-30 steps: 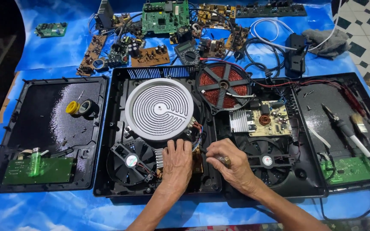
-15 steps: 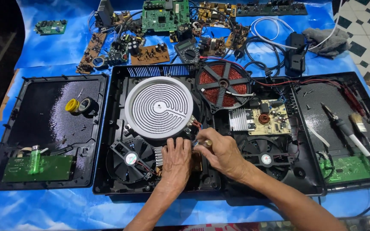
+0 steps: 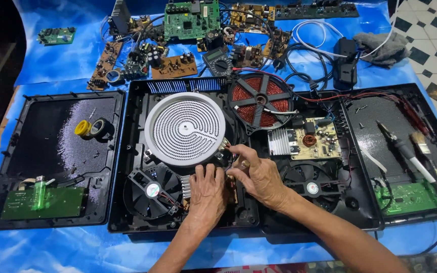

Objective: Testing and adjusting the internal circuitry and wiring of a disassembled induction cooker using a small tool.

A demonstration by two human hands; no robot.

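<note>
1. Lying far left, the detached black cover panel [image 3: 51, 151] carries tape rolls [image 3: 91, 128].
2. Opened already, the cooktop housing [image 3: 137, 222] exposes the white radiant heater [image 3: 184, 129], fans and boards.
3. Left hand [image 3: 208, 189] presses flat, fingers closed on nothing visible.
4. Right hand [image 3: 259, 174] pinches wires [image 3: 227, 146] beside the heater; reassembly looks undone.
</note>
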